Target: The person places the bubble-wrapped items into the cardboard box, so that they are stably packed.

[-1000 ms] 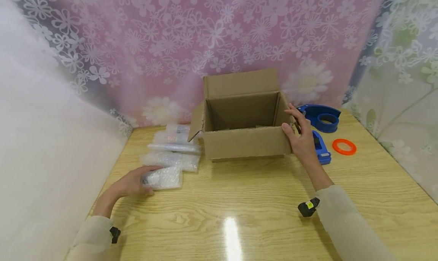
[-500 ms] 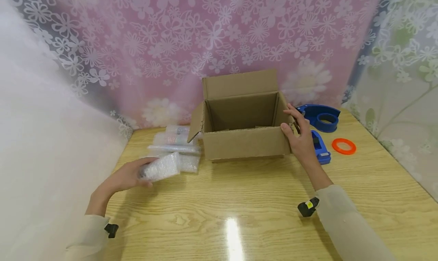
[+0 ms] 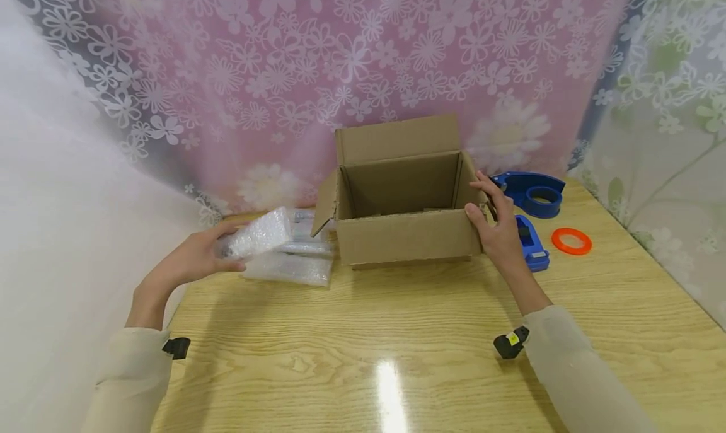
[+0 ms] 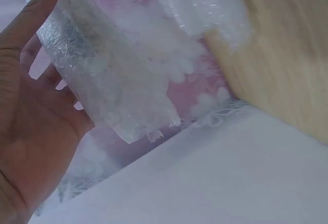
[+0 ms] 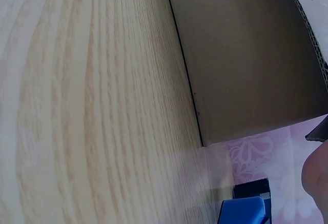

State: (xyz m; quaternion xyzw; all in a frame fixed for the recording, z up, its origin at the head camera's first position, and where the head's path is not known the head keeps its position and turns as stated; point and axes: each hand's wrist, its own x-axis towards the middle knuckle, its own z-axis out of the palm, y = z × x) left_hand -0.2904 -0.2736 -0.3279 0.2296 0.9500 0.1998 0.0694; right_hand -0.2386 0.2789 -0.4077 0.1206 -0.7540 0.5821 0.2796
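My left hand (image 3: 190, 259) grips a bubble-wrapped package (image 3: 263, 232) between thumb and fingers and holds it tilted above the left part of the table. In the left wrist view the clear wrap (image 4: 115, 85) ends in a ragged edge; its contents are too blurred to tell. An open cardboard box (image 3: 408, 239) stands at the middle back, flaps up at the rear and out to the left. On its right side, my right hand (image 3: 500, 234) holds the wall near the front corner. Only a bit of that hand (image 5: 316, 178) shows in the right wrist view.
More bubble-wrapped packages (image 3: 295, 268) lie left of the box on the wooden table (image 3: 317, 357). To the right are a blue tape dispenser (image 3: 541, 201), a second blue tool (image 3: 532, 247) and an orange ring (image 3: 571, 241). A floral curtain (image 3: 317, 86) hangs behind.
My left hand has lifted the bubble-wrapped package off the front of the pile and moved it up and slightly left. The right hand and the box stay in place.
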